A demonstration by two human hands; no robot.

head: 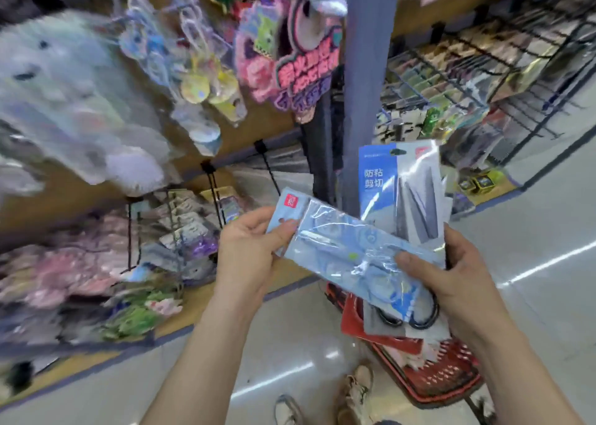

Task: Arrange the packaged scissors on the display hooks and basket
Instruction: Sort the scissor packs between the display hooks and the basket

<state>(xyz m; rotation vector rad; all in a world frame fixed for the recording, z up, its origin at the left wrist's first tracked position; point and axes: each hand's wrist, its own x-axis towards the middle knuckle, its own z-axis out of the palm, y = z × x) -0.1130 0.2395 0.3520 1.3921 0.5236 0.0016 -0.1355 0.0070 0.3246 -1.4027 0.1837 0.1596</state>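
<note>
Scanning from the left, we meet blurred hanging toys and, lower down, black display hooks [213, 186] jutting from the shelf wall, well apart from our hands. Our left hand [248, 247] pinches the hang-hole end of a light-blue scissors pack [338, 241], thumb on top and fingers curled beneath. That pack lies slantwise between both hands. Behind it an upright blue-and-grey scissors pack [400, 186] stands in a fan of further packs. Our right hand [461, 282] grips this fan, its thumb pressing the light-blue pack's handle end. Below sits the red basket [448, 379] on the floor; what it holds we cannot tell. We judge the step to be separating one pack from the bundle. Next we must slip it free of the right thumb, turn toward a hook and thread the hole over its tip.
</note>
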